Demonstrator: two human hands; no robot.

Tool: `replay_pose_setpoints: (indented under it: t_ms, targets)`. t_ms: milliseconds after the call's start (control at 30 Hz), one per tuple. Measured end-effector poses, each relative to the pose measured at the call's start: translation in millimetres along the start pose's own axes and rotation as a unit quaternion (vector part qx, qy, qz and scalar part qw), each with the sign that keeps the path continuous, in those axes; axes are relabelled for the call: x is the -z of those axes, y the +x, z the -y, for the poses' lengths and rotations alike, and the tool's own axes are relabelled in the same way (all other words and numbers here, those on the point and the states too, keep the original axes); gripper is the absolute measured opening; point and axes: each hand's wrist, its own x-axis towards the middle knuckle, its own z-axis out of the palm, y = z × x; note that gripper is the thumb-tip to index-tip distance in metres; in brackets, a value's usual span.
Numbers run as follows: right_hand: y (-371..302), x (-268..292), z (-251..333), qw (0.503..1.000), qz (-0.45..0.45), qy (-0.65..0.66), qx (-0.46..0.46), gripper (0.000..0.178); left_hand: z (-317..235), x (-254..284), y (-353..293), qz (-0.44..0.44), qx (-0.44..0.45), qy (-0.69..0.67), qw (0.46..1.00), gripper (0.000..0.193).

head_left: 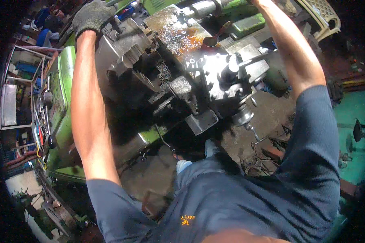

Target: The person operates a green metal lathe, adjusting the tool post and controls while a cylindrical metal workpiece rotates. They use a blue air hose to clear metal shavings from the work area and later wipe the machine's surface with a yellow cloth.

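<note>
My left hand (92,18), in a grey knit glove, is at the top left over the chuck end of a green metal lathe. Its fingers curl near a slim bar (117,4) at the upper edge; what they close on is hidden. Below it sits the grey lathe chuck (127,50). My bare right forearm (290,44) reaches up past the top edge, and the right hand is out of the picture. Between the arms stands a brightly lit tool post (223,75) with bolts and a knob on top.
A wet, rust-stained plate (182,34) lies behind the tool post, with a small reddish long-handled cup (210,42) on it. A crank handle (251,131) projects towards me. Hand tools (46,109) lie along the left cover. A plastic chair (326,18) is at far right.
</note>
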Motion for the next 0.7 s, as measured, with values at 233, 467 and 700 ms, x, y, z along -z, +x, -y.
replay_pose_setpoints:
  t_ms: [233, 467, 700]
  targets:
    - [94, -57, -3, 0.985, 0.0, 0.129, 0.111, 0.027, 40, -1, -28, -0.028, -0.099, -0.014, 0.995, 0.049]
    - [47, -97, -97, 0.99, -0.016, 0.123, 0.06, 0.021, 94, 0, -104, -0.161, -0.159, -0.078, 0.971, 0.025]
    - [-197, -176, -106, 0.975, 0.076, 0.206, -0.01, 0.03, 6, 32, -98, -0.186, -0.386, 0.013, 0.903, 0.041]
